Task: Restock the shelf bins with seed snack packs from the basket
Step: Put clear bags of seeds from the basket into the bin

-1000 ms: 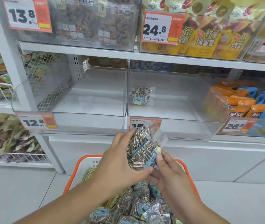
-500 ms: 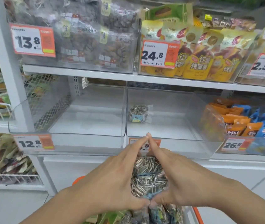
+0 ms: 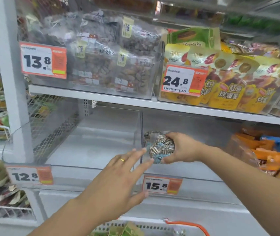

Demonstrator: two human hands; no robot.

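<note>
Seed pack [image 3: 161, 147] is up inside the clear bin [image 3: 195, 169] above the 15.8 price tag [image 3: 162, 184], near the bin's left wall, with the right hand [image 3: 183, 149] wrapped around it from the right side, fingers over the top and thumb underneath. It looks like it's hovering just over the bin floor rather than sitting on it, but I can't say for sure. There seems to be another seed pack [image 3: 150, 134] tucked right behind it, partly hidden.

Left hand [image 3: 118, 181] is holding nothing, fingers spread flat and reaching toward the pack, fingertips just short of it around the divider between the two bins.

What could go wrong, as I see it: the pack is a slippery, lumpy bag, so if it gets let go while it's up in the air it may flop forward and slide toward the low front lip. Being so close to the divider, it could also catch the wall or shove the pack behind it out of place. That open left hand might bump the front edge or the price tag as it comes in. Basket [image 3: 188, 227] sits low at the bottom of the view, with more packs in it, so there's plenty left to do.
</note>
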